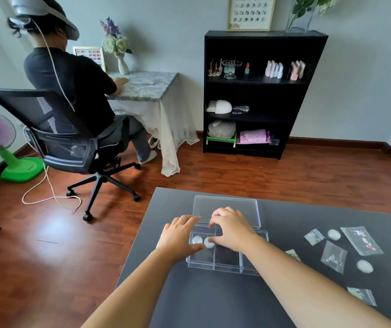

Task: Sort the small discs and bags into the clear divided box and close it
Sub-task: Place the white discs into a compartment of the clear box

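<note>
- Counter (189,304): dark, matte and flat. It carries every task item; thin, flat pieces lying on it are probably hard to lift straight up.
- Clear divided box (225,263): sits mid-counter with its lid (225,207) swung open and lying flat behind it. It looks like light, rigid, smooth plastic that may slide when pushed. Brace one side wall while loading; close it by the lid's free far edge.
- Left hand (180,235): rests at the box's left end, fingers spread flat. It holds nothing visible.
- Right hand (232,229): curled over the rear compartments, thumb at a disc. Whether the grip pinches that disc cannot be told.
- Bags: the largest bag (361,240) and a mid-size bag (332,256) lie to the right of the box, with smaller ones around them. Limp, slick film; pinch a corner or edge.
- Discs: two discs (202,241) lie in the left rear compartment; a loose disc (364,266) and another (334,234) lie among the bags. Small, hard, apparently light; take by the rim with the fingertips.
</note>
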Tool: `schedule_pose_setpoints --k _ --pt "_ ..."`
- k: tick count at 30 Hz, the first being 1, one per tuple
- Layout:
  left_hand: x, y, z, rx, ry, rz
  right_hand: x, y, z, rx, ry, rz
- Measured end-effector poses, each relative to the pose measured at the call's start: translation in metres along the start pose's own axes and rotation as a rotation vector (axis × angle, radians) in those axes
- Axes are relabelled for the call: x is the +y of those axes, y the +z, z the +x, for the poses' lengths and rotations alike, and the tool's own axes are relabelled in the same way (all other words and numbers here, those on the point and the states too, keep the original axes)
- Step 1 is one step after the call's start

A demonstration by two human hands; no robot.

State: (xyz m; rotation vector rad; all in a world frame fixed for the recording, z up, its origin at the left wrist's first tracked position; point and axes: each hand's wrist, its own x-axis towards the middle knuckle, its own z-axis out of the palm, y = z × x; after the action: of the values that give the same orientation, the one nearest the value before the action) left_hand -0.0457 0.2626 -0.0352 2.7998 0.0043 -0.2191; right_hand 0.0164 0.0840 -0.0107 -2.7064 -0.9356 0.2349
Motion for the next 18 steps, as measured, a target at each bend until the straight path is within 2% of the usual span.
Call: schedule_pose_setpoints --k 8,18 --pt "0.091 -0.019 0.057 0.007 0.152 0.053 0.09 -0.052 -0.051 0.081 0.166 0.041" --pt "0.242 0.027 0.11 -0.125 0.354 0.122 0.226 -0.078 -0.164 0.114 0.47 0.061"
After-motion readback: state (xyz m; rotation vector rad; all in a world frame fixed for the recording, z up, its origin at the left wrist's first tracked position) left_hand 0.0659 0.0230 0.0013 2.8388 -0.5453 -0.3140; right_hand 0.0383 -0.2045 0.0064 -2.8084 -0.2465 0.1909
